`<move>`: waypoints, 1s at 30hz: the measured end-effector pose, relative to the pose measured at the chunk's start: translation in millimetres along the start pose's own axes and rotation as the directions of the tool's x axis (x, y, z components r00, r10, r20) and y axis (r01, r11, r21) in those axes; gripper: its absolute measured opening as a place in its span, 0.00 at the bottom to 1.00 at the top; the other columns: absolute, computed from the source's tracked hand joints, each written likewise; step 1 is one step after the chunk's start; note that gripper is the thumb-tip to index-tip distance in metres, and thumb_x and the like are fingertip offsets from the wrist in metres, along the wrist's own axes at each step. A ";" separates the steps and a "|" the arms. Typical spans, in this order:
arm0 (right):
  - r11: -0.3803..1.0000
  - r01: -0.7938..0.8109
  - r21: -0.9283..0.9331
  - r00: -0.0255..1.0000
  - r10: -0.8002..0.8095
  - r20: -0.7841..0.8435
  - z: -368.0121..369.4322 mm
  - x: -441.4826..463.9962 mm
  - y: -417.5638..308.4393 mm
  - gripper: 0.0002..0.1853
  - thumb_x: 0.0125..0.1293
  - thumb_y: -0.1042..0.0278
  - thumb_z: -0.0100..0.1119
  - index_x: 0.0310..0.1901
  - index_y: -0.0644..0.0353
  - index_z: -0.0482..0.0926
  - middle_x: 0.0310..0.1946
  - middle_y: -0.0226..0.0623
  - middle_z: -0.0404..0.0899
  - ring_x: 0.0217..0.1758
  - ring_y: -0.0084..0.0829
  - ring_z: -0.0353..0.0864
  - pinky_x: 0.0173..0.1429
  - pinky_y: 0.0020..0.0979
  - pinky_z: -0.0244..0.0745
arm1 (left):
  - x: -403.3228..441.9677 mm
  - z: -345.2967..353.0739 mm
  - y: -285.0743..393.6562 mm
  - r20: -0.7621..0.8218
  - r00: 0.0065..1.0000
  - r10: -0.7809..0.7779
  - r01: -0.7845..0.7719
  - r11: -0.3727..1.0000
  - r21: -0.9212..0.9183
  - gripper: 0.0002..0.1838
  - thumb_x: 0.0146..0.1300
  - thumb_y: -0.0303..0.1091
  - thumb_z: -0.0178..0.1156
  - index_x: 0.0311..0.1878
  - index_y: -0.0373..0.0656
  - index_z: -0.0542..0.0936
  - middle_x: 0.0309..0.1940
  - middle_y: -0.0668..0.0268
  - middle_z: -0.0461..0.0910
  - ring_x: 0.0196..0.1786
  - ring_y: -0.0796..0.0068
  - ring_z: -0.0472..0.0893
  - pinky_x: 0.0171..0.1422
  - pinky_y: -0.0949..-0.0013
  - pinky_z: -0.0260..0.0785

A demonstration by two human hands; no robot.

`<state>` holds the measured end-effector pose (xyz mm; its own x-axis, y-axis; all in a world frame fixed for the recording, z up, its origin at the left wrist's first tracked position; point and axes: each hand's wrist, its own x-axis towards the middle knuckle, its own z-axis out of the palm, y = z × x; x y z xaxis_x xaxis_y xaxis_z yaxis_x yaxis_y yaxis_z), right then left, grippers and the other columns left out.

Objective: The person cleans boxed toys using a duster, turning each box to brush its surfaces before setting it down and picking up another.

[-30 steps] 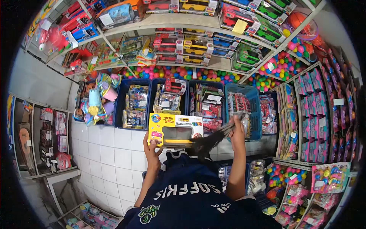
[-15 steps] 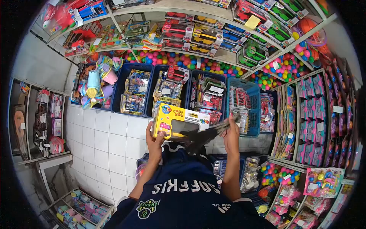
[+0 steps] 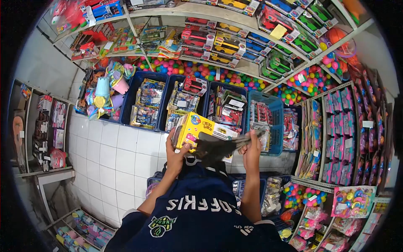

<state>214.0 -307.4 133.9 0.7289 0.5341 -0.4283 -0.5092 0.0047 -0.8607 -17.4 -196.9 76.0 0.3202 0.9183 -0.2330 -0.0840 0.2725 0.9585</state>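
Two-handed hold: left hand [image 3: 177, 152] gripping the left end of a yellow-and-white rectangular cardboard toy box [image 3: 192, 129], thumb on its printed side; right hand [image 3: 250, 145] closed around the handle end of a black, feathery duster [image 3: 216, 148].
Box position: raised above the white tiled floor [image 3: 107, 157], between the dark blue printed shirt [image 3: 197, 227] and the far row of crates; angled, left end farther than right end.
Duster position: extends leftward from the right hand across the box, hiding its middle; contact cannot be confirmed.
Far row: dark blue plastic crates [image 3: 134, 90] containing packaged toys; teal plastic crate [image 3: 275, 107] toward the right; pastel plastic toy buckets [image 3: 102, 87] heaped at the left end.
Far shelf: white shelf [image 3: 201, 11] carrying red, yellow, blue and green boxed toy buses [image 3: 228, 44]; multicoloured plastic balls [image 3: 247, 77] below.
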 end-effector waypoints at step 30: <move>0.999 0.012 -0.038 0.998 -0.009 0.064 21.3 19.4 -25.3 0.18 0.71 0.44 0.53 0.34 0.51 0.70 0.16 0.21 0.59 0.15 0.16 0.57 0.19 0.24 0.52 | 2.1 9.6 9.9 0.118 0.972 0.206 -0.231 0.934 0.272 0.50 0.49 0.41 0.75 0.73 0.44 0.58 0.67 0.56 0.58 0.71 0.60 0.62 0.72 0.60 0.58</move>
<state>231.2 -279.1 153.3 0.7029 0.5869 -0.4018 -0.4826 -0.0215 -0.8756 -8.5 -195.0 86.6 0.4047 0.9144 -0.0099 0.1041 -0.0353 0.9939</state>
